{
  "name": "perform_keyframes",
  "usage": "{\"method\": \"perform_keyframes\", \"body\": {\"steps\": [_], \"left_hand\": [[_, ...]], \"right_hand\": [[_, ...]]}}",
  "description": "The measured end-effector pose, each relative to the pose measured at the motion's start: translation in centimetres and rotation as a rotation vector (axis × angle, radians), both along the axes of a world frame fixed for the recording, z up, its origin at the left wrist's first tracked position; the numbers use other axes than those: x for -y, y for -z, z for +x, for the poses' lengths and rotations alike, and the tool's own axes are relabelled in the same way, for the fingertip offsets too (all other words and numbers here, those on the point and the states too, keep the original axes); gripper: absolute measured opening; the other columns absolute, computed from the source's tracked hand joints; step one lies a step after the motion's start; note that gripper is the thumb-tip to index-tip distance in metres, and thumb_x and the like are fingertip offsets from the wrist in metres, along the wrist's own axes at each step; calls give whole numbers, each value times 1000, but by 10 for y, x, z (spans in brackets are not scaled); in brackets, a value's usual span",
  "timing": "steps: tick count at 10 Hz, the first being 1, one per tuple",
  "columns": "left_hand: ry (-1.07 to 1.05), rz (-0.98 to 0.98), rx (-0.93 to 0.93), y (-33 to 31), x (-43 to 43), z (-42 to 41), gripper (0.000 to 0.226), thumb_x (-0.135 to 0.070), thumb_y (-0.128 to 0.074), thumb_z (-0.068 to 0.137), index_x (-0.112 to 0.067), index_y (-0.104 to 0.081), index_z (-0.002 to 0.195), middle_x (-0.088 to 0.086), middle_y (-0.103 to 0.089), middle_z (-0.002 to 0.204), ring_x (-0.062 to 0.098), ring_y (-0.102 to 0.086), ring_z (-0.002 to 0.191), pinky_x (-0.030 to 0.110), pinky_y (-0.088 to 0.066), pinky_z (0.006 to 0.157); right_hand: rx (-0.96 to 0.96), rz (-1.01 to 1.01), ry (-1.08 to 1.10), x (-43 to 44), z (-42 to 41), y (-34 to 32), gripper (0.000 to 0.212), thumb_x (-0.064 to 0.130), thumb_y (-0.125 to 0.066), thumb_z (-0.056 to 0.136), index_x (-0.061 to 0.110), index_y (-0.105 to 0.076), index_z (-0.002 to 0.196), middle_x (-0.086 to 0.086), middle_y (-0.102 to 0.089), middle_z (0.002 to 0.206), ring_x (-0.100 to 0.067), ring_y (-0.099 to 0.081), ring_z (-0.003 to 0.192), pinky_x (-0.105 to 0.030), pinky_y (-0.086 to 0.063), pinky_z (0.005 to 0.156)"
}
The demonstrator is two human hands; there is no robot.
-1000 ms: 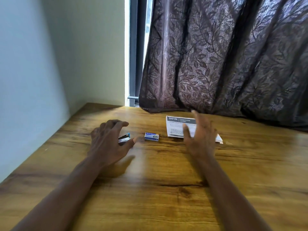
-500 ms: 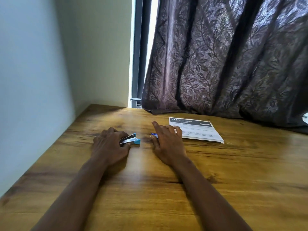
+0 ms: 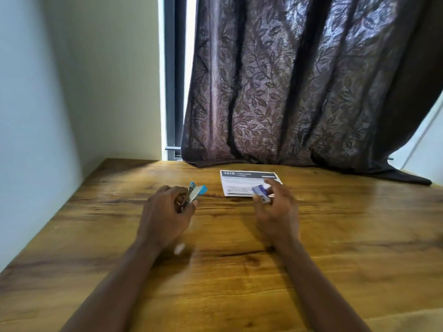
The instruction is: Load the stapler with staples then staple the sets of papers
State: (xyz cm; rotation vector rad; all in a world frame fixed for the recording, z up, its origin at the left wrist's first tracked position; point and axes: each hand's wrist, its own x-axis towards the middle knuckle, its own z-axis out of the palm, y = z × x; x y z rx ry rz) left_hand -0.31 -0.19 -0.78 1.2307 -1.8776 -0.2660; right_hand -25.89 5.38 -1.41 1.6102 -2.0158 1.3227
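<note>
The left grip [image 3: 165,212] curls round the stapler [image 3: 195,193], held off the worktop [image 3: 359,248] with its blue nose toward one o'clock; blur hides whether its top is hinged up. The right grip [image 3: 278,212] pinches the small box of staples [image 3: 261,193], raised just in front of the papers [image 3: 237,182], which lie flat at twelve o'clock below the curtain [image 3: 299,92]. Loading looks barely begun and nothing stapled. Next the box needs opening, a strip drawn out, and the stapler's channel bared to take it
</note>
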Motion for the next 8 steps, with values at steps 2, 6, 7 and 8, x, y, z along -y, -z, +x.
{"method": "perform_keyframes", "body": {"steps": [2, 6, 7, 8], "left_hand": [[42, 37, -56, -9, -30, -89, 54, -44, -70, 84, -28, -61, 134, -3, -78, 95, 17, -71, 86, 30, -55, 81], [-297, 167, 352, 3, -42, -202, 39, -59, -62, 85, -27, -64, 107, -3, -72, 109, 21, -68, 104, 47, -38, 100], [-270, 145, 402, 6, -50, -203, 50, -65, -55, 86, -27, -60, 118, -2, -72, 116, 23, -66, 109, 48, -39, 101], [-256, 182, 342, 7, -49, -197, 77, -76, -48, 81, -28, -47, 140, 1, -67, 130, 27, -63, 118, 50, -40, 103]], "right_hand": [[61, 141, 156, -30, -59, 2, 50, 34, -66, 91, 16, -55, 135, -12, -63, 117, -33, -56, 109, -45, -49, 92], [-84, 513, 273, -27, -79, 11, 53, 51, -45, 94, 18, -48, 135, -9, -53, 136, -28, -44, 127, -43, -41, 100], [-100, 497, 272, -31, -77, 13, 55, 54, -45, 93, 18, -48, 134, -9, -54, 135, -28, -45, 127, -43, -40, 100], [-115, 413, 299, -28, -79, 11, 57, 60, -43, 91, 20, -48, 130, -9, -55, 130, -28, -45, 122, -45, -41, 98]]}}
